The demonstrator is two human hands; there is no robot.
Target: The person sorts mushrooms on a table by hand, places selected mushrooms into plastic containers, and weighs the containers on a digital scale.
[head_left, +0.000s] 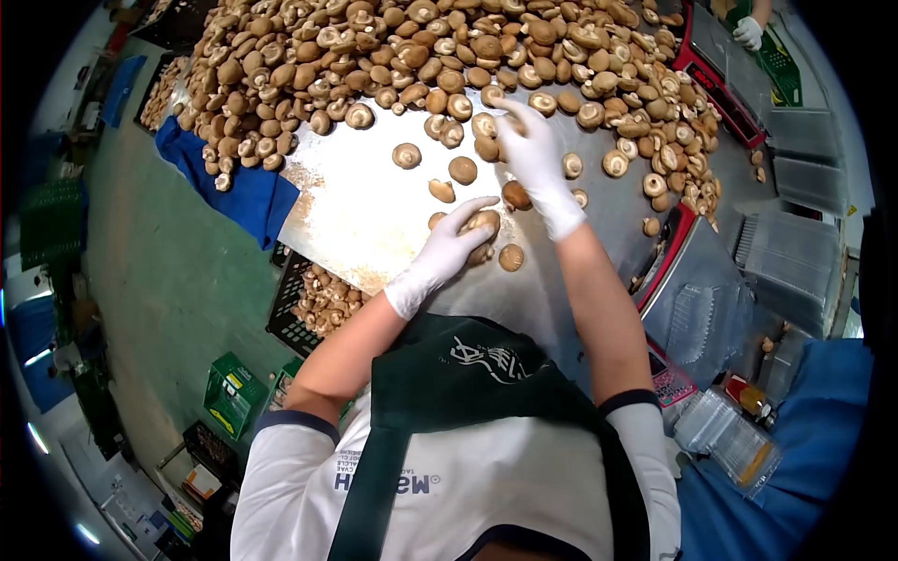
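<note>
So my left hand has its gloved fingers curled round a brown mushroom, near the middle of the metal table; there may be a second one tucked under it, can't tell. My right hand is a bit farther off and to the right, fingers part bent and reaching over a pale-stemmed mushroom, but they're blurry, so I can't tell if they've got hold of it. As for progress, I'd call it early: only a handful lie apart around my hands, while the far side is one massive heap, way too many to count, spilling down both left and right. Nothing I can see shows any finished ones. Quick count of loose ones between and near my hands: roughly ten, a couple partly hidden. Then there's one blue cloth hanging off the left edge, and one black crate of smaller-looking mushrooms below it on the near left. Over on the right I count two red-edged machines, one far and one nearer, one pink keypad thing, and several stacks of clear plastic trays, too see-through to count. One gloved hand of somebody else shows at far right.
</note>
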